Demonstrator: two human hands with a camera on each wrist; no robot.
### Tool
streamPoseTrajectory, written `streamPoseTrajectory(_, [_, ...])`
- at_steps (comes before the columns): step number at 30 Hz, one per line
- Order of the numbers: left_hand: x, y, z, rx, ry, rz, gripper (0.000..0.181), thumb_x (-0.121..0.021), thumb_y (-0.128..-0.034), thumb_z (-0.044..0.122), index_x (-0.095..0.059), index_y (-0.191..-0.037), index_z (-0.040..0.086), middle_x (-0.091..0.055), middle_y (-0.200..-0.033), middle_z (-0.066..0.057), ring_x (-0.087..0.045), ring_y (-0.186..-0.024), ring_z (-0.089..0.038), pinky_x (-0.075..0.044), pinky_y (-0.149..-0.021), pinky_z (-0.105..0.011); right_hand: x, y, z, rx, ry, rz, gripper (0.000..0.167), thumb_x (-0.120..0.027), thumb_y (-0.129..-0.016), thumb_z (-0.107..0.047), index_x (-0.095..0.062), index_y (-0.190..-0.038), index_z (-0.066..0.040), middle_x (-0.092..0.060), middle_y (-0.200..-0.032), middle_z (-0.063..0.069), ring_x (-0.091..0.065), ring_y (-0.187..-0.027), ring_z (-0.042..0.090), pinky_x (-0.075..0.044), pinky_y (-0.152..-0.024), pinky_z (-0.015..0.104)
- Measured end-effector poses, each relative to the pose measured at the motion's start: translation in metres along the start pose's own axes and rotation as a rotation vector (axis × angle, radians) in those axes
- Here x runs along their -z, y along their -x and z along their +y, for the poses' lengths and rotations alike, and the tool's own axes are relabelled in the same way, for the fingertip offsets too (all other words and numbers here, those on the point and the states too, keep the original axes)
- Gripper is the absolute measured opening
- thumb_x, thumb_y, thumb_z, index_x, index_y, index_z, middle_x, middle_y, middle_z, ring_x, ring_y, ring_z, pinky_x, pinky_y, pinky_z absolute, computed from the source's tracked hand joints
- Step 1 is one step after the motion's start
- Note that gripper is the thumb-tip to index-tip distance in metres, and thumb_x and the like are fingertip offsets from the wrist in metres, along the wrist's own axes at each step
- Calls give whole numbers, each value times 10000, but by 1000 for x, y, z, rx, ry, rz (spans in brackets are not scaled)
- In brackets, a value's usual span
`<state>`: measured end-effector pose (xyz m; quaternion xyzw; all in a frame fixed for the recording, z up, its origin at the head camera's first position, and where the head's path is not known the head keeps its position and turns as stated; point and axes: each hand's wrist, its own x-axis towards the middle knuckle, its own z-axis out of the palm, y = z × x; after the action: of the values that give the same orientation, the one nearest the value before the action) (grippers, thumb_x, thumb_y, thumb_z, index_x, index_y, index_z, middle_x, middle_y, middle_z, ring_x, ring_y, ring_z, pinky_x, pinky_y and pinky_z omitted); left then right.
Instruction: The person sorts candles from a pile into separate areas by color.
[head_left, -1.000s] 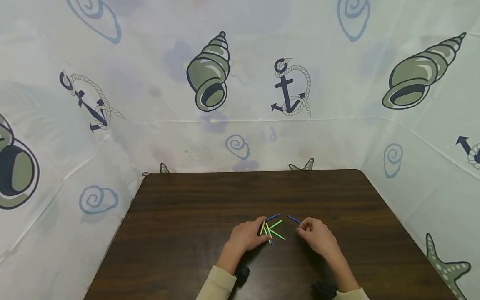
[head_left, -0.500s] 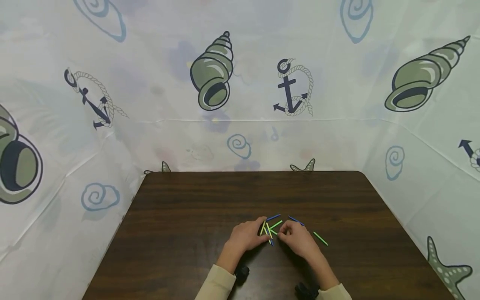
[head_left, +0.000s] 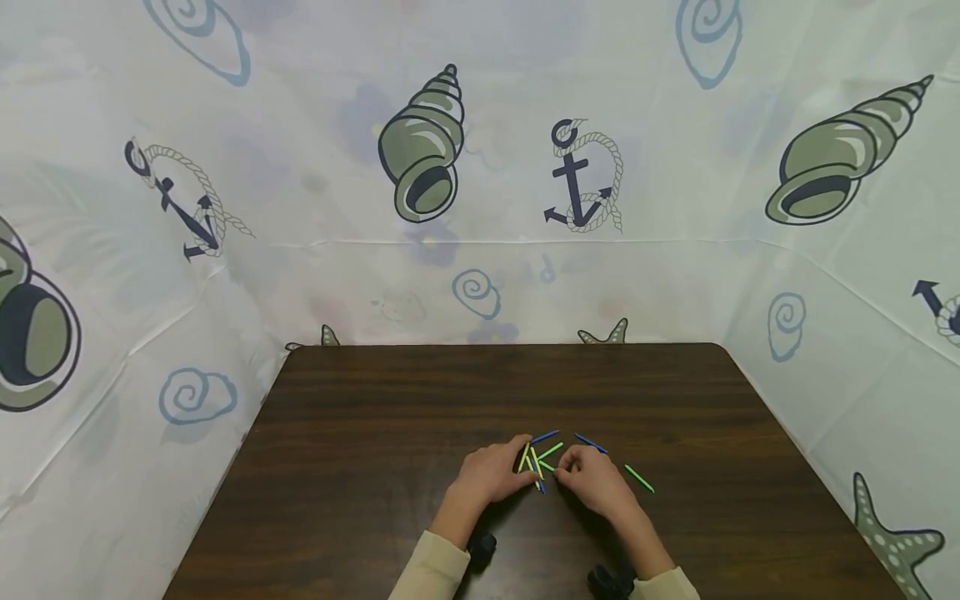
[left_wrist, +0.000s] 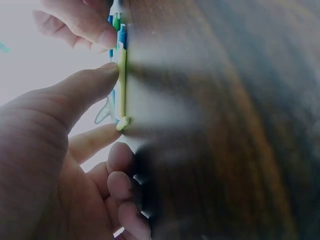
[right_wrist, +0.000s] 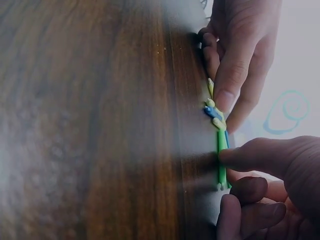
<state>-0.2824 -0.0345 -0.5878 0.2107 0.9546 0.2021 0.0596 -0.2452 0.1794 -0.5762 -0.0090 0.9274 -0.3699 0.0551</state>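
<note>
A small cluster of thin yellow, blue and green sticks lies on the dark table, seen in the head view. My left hand [head_left: 491, 471] rests at its left side, thumb and forefinger spread; in the left wrist view the thumb touches a yellow stick [left_wrist: 122, 82] and the forefinger is at its lower end. At the cluster's right, my right hand [head_left: 592, 479] pinches the outer end of a green stick [right_wrist: 222, 155]; its forefinger is partly hidden. Another green stick [head_left: 551, 450] fans out just above. A blue stick [head_left: 545, 436] lies by the left forefinger.
Beyond the right hand lie a separate blue stick [head_left: 592, 442] and a loose green stick [head_left: 640, 478]. The wood-grain table [head_left: 360, 417] is surrounded by a white cloth [head_left: 510, 183] printed with shells and anchors. Black wrist devices sit below both wrists.
My right hand has let go of the blue stick at the right and moved left to the green stick, uncovering the loose green one. The left hand has stayed in place.
</note>
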Motion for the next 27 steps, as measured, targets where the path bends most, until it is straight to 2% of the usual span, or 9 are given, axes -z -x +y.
streamPoseTrajectory(3, [-4, -2, -3, -4, 2, 0, 682, -680, -984, 664, -529, -1568, 345, -783, -1194, -105, -740, -914, -328, -556, -705, -501, 0, 0, -1, -7, 9, -1, 91, -788, -962, -148, -724, -898, -133, -585, -704, -18, -522, -605, 127, -404, -555, 287])
streamPoseTrajectory(10, [12, 9, 9, 12, 1, 0, 655, -735, -989, 564, -557, -1550, 276, -781, -1187, -126, -740, -921, -335, -565, -727, -509, 1, 2, -6, -3, 12, 2, 83, -774, -972, -125, -725, -906, -115, -599, -725, -10, -536, -624, 134, -414, -571, 295])
streamPoseTrajectory(14, [17, 10, 12, 25, -5, -15, 659, -739, -989, 555, -557, -1556, 273, -779, -1216, -122, -747, -959, -336, -577, -758, -506, 1, 3, -7, -6, 15, 7, 82, -774, -971, -126, -725, -907, -110, -598, -730, -14, -537, -630, 131, -412, -575, 290])
streamPoseTrajectory(19, [16, 9, 11, 20, 5, -21, 658, -733, -994, 555, -550, -1561, 277, -779, -1222, -116, -747, -964, -334, -578, -762, -508, 2, 3, -6, -9, 20, 9, 83, -774, -978, -136, -729, -912, -114, -599, -733, -15, -534, -632, 131, -408, -580, 289])
streamPoseTrajectory(21, [5, 4, 3, -6, -13, 0, 651, -684, -1008, 611, -543, -1560, 295, -783, -1202, -101, -744, -939, -317, -573, -739, -497, 2, 5, -5, -12, 24, 11, 83, -773, -981, -141, -731, -914, -116, -601, -735, -15, -536, -635, 132, -409, -582, 290])
streamPoseTrajectory(26, [5, 5, 4, -3, -4, -3, 661, -686, -1003, 622, -542, -1560, 298, -780, -1208, -102, -744, -949, -320, -574, -745, -503, 2, 7, -4, -19, 26, 21, 92, -773, -983, -154, -732, -906, -125, -610, -743, -26, -549, -650, 127, -422, -598, 295])
streamPoseTrajectory(27, [10, 7, 8, 11, 8, -14, 663, -713, -996, 594, -546, -1561, 289, -778, -1221, -109, -745, -964, -328, -578, -760, -511, 3, 8, -4, -15, 22, 25, 95, -773, -984, -156, -732, -903, -127, -612, -745, -28, -552, -654, 127, -426, -603, 297])
